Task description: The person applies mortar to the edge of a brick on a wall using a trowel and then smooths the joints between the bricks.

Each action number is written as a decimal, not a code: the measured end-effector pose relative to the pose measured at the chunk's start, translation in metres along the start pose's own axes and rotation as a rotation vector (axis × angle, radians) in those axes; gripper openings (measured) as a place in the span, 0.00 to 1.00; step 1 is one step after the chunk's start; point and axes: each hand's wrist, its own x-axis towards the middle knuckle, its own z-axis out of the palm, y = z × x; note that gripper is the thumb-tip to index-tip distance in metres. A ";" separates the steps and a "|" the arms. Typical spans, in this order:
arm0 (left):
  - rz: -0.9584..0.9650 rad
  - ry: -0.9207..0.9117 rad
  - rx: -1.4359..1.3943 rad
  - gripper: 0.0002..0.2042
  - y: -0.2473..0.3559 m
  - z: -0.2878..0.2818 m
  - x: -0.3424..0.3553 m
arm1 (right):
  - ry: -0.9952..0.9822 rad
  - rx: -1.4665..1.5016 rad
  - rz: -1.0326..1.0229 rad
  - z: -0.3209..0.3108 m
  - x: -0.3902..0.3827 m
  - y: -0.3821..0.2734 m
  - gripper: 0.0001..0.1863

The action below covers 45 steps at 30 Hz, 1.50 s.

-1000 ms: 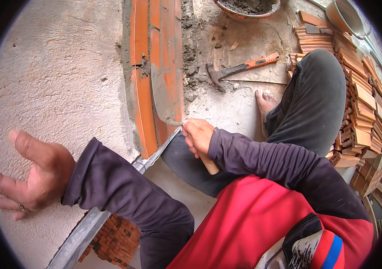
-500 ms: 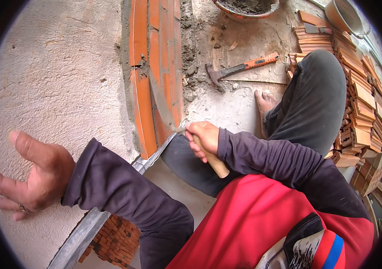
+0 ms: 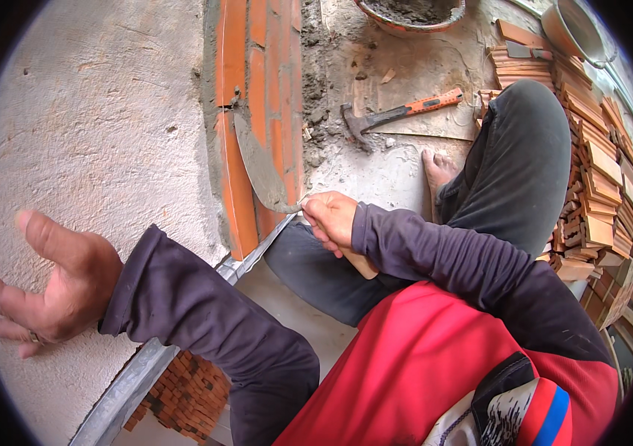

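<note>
My right hand (image 3: 333,220) is closed round the wooden handle of a trowel (image 3: 261,165). The trowel's grey, mortar-coated blade lies over the course of orange bricks (image 3: 233,186), its tip close to the mortar-filled joint between two of them. A thin pale string (image 3: 224,141) runs lengthwise along the top bricks. Away to the left, my left hand (image 3: 64,282) is spread with nothing in it, against the rough grey plastered surface (image 3: 108,126); whether it touches is hard to tell. A ring shows on one of its fingers.
A claw hammer (image 3: 402,113) with an orange-and-black handle lies on the dusty floor. Beyond it stands a tub of mortar (image 3: 413,13). Stacked bricks (image 3: 591,178) line the right, with a bladed tool (image 3: 528,51) on top and a bucket (image 3: 573,33) behind. A metal rail (image 3: 138,375) passes under my left arm.
The trowel blade has turned from nearly edge-on to showing its broad face. My right hand has shifted slightly left and up. My left hand stays nearly where it was.
</note>
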 end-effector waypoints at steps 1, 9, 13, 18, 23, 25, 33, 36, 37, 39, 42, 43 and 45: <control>0.005 -0.019 -0.002 0.32 0.002 -0.003 0.001 | 0.005 -0.007 -0.005 -0.001 -0.001 0.004 0.19; -0.037 -0.042 0.021 0.33 0.006 -0.003 -0.001 | 0.092 0.054 -0.063 0.013 0.003 -0.020 0.18; -0.052 -0.069 0.021 0.33 0.009 -0.005 -0.001 | 0.011 -0.040 -0.080 0.017 0.000 -0.004 0.18; -0.043 -0.077 0.017 0.32 0.009 -0.006 -0.001 | 0.012 0.048 -0.113 0.007 0.001 0.002 0.19; -0.021 -0.063 0.025 0.31 0.007 -0.007 0.000 | -0.020 0.056 -0.095 0.023 0.004 -0.002 0.18; -0.001 -0.062 0.021 0.31 0.006 -0.006 -0.001 | -0.029 0.029 -0.082 0.016 -0.002 0.005 0.17; -0.020 -0.087 0.046 0.24 0.025 -0.013 0.008 | 0.098 -0.367 -0.019 -0.055 -0.055 -0.069 0.16; 0.014 -0.082 0.081 0.25 0.011 -0.006 0.000 | 0.055 -0.422 0.045 -0.063 -0.058 -0.096 0.16; 0.013 -0.085 0.087 0.25 0.009 -0.006 -0.001 | 0.048 -0.464 0.036 -0.065 -0.058 -0.101 0.17; 0.006 -0.121 0.084 0.26 0.008 -0.009 0.000 | 0.034 -0.453 0.065 -0.064 -0.051 -0.104 0.17; -0.101 -0.167 -0.391 0.19 0.037 -0.010 -0.005 | -0.041 -0.421 0.112 -0.065 -0.040 -0.100 0.18; -0.017 -0.325 -0.491 0.18 0.040 -0.006 -0.009 | -0.075 -0.420 0.116 -0.067 -0.036 -0.098 0.18; -0.037 -0.639 -0.630 0.19 0.057 0.003 -0.024 | -0.125 -0.362 0.109 -0.070 -0.033 -0.093 0.18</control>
